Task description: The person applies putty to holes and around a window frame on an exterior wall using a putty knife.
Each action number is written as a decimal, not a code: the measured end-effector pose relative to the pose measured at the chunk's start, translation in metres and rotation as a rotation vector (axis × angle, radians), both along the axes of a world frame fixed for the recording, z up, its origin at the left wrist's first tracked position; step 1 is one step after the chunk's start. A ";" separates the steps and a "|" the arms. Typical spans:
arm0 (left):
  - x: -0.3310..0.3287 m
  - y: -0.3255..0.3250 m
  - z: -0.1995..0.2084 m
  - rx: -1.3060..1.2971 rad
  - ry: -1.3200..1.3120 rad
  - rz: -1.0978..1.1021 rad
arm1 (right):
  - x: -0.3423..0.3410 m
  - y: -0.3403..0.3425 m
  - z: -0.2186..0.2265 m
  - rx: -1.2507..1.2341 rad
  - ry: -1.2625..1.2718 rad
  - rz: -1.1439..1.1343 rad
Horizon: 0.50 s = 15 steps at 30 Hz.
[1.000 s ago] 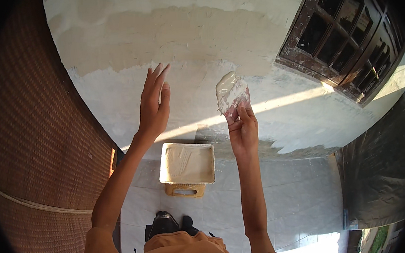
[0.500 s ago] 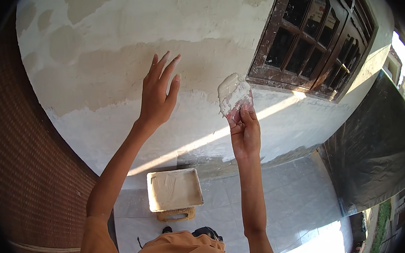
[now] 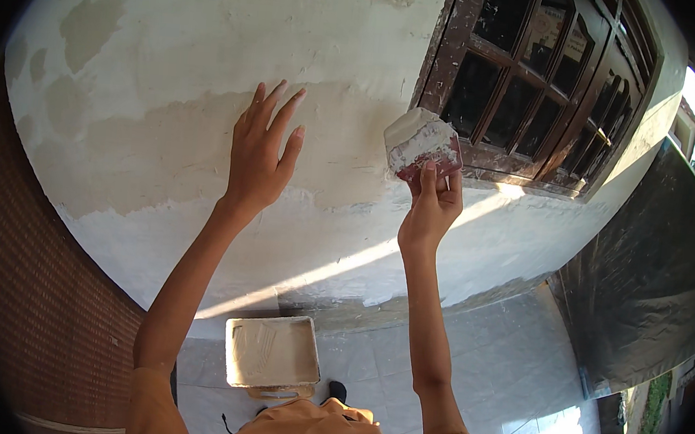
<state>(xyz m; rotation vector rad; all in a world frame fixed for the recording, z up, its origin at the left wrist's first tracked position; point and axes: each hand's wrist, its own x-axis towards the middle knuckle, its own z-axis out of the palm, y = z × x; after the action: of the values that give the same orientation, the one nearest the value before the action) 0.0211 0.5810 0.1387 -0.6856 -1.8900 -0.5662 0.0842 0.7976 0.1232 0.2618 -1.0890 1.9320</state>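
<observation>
My right hand point(image 3: 429, 214) grips a reddish flat putty spreader point(image 3: 444, 154) by its lower edge, thumb in front. A thick load of pale, wet putty point(image 3: 411, 134) covers its upper left part. The spreader is in front of the window's lower left corner; whether it touches the wall point(image 3: 335, 171) I cannot tell. My left hand point(image 3: 259, 155) is raised before the wall with its fingers spread, holding nothing. Damp beige patches and a broad beige band mark the whitish wall. Below, a rectangular tray point(image 3: 230, 353) contains smeared beige putty.
The tray rests on a low yellowish stool point(image 3: 283, 393) on grey floor tiles point(image 3: 369, 357). A brown wooden window point(image 3: 530, 76) with glass panes is at the upper right. Woven matting point(image 3: 49, 275) stands on the left, a dark sheet point(image 3: 637, 272) on the right.
My right hand and the spreader have moved right and slightly up, now overlapping the window frame. The spreader is turned differently. My view has shifted, and the tray appears further left and lower.
</observation>
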 end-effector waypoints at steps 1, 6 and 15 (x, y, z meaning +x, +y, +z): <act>-0.003 0.007 0.004 0.002 0.002 0.016 | -0.010 0.004 0.002 0.002 0.002 0.016; -0.023 0.040 0.026 -0.035 0.136 0.191 | -0.058 0.021 0.005 0.763 0.249 -0.570; -0.061 0.061 0.034 0.020 0.228 0.385 | -0.114 0.033 -0.010 1.264 0.405 -0.912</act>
<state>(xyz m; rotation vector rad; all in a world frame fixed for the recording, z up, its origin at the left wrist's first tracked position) -0.0404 0.6423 0.1724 -0.3419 -1.7389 -0.2483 -0.0294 0.8310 0.1131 0.6462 -1.6115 0.2112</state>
